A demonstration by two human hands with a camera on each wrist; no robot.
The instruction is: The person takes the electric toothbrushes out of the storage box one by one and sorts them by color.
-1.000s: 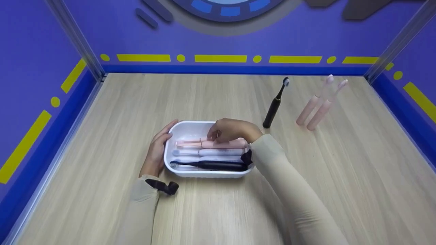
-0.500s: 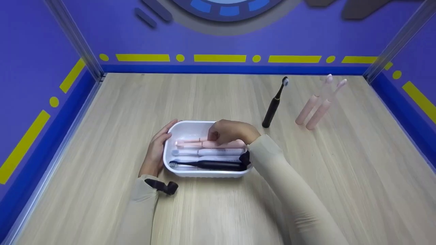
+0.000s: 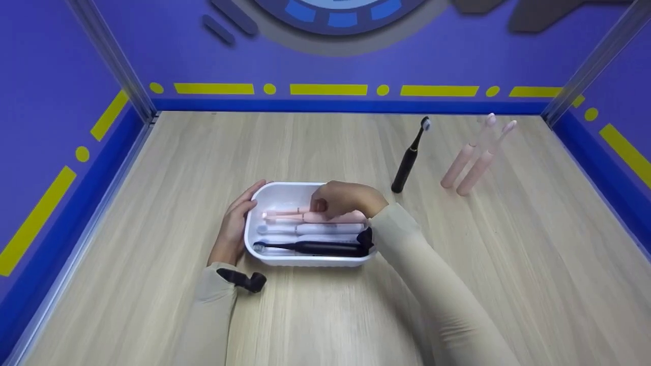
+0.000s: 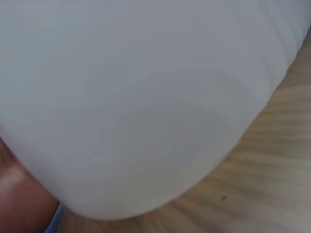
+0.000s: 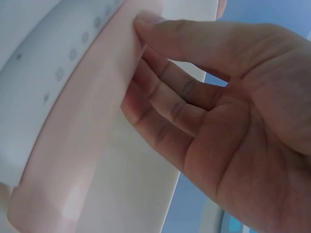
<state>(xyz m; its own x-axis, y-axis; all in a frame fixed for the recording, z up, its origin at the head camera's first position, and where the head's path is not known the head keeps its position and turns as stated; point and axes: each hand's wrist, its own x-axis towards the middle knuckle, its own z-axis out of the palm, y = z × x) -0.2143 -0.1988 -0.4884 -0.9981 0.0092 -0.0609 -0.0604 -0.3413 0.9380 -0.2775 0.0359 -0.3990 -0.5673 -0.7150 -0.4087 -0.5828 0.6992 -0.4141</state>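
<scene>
A white plastic tray [image 3: 315,261] holds several electric toothbrushes lying side by side. My left hand [image 3: 233,223] holds the tray's left end, thumb at the rim; in the left wrist view, the tray's outer wall [image 4: 146,107] fills most of the picture. My right hand [image 3: 348,197] reaches into the tray from the right and pinches a pink toothbrush [image 5: 77,126], thumb on its near side and fingers curled behind. A second pink toothbrush [image 3: 288,210] shows in part, the rest behind the hand. Nearer me lie white toothbrushes [image 3: 330,229] and a black toothbrush [image 3: 325,248].
On the wooden table [image 3: 203,152], a black toothbrush [image 3: 405,165] stands upright at the back right. Farther right, two pink toothbrushes [image 3: 459,165] stand close together. Blue-purple panels [image 3: 325,66] with yellow marks enclose the table's back and sides.
My right hand's fingers have curled in and sunk slightly among the pink toothbrushes. The left hand, the tray and the standing toothbrushes have stayed in place.
</scene>
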